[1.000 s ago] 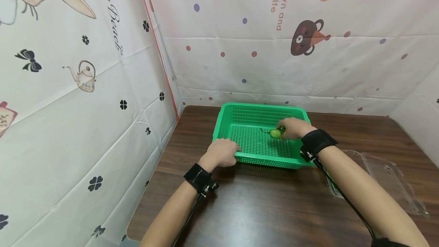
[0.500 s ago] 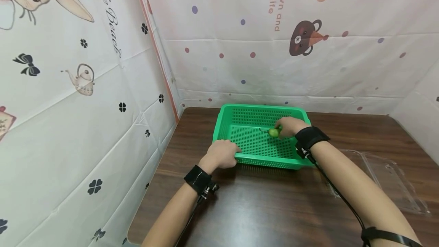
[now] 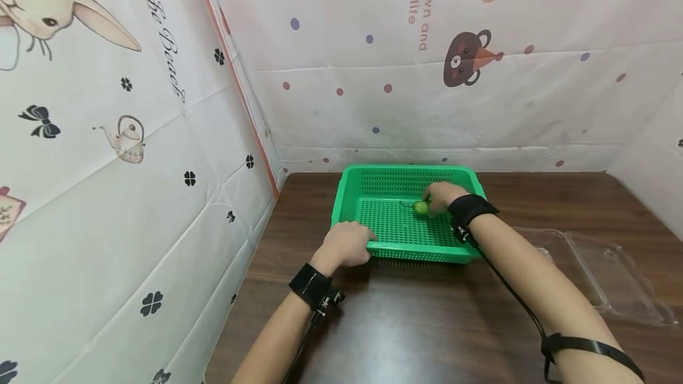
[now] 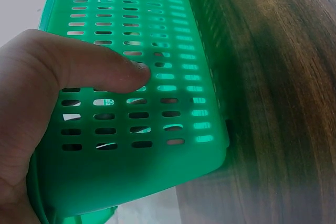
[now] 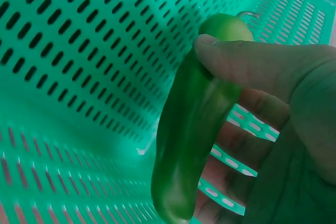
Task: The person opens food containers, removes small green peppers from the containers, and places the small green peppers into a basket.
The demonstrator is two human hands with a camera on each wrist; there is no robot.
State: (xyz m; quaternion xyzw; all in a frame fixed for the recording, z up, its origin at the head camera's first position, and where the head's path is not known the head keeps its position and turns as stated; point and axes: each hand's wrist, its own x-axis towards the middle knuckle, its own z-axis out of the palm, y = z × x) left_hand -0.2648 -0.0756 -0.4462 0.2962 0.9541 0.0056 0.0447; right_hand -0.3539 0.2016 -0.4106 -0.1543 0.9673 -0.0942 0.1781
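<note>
The right hand (image 3: 440, 196) has carried the green pepper (image 3: 421, 207) toward twelve o'clock inside the green basket (image 3: 373, 176), gripping it low. The left hand (image 3: 349, 243) still grips the near rim.

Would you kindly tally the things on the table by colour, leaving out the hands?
Green: 2 (the basket and the pepper held inside it)
Clear: 1 (the plastic container lying open)
Total: 3
</note>
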